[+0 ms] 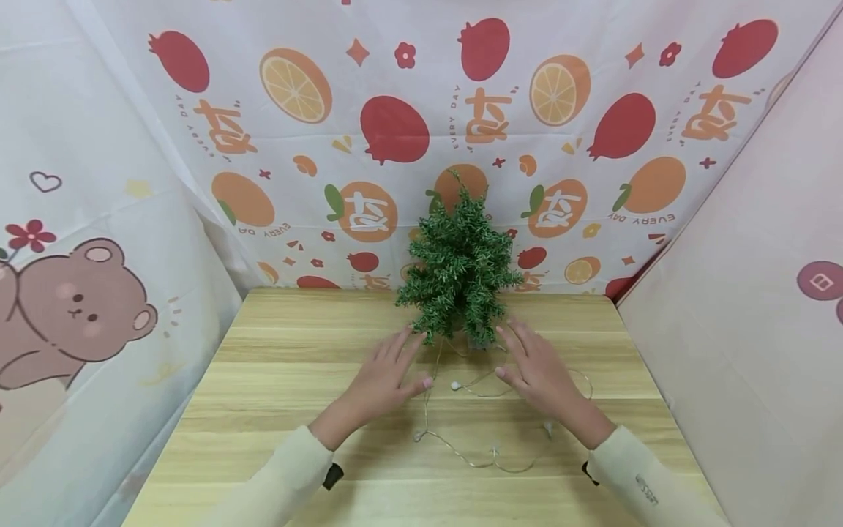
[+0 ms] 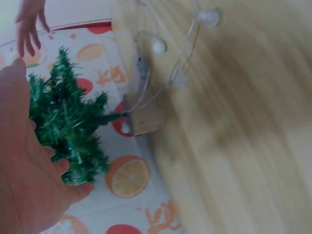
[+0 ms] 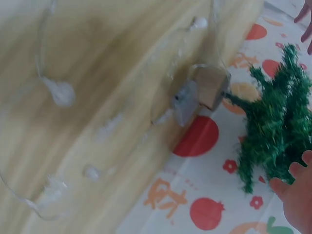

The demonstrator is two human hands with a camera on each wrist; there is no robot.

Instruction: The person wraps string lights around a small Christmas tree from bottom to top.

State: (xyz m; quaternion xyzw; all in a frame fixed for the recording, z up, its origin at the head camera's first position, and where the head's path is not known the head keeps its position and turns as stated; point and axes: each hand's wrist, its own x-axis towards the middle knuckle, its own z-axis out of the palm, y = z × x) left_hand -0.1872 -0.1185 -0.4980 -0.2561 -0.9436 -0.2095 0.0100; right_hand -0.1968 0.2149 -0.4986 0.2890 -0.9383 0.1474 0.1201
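Observation:
A small artificial Christmas tree [image 1: 461,263] stands upright at the back of the table, its wooden base [image 2: 147,117] showing in both wrist views. My left hand [image 1: 385,377] reaches to its lower left branches, fingers extended and thumb apart. On the other side, my right hand [image 1: 546,377] has its fingers spread close to the lower right branches. Neither hand grips anything. A string of lights with a round white bulb [image 1: 455,386] runs in loops over the table between and below the hands. Its small translucent box [image 3: 185,103] lies beside the base.
The wooden table [image 1: 263,410] backs onto a fruit-print cloth [image 1: 296,161]. Pale cloths hang at both sides, the left one [image 1: 72,190] printed with a bear. A clear star-shaped light [image 1: 495,451] lies toward the front of the table.

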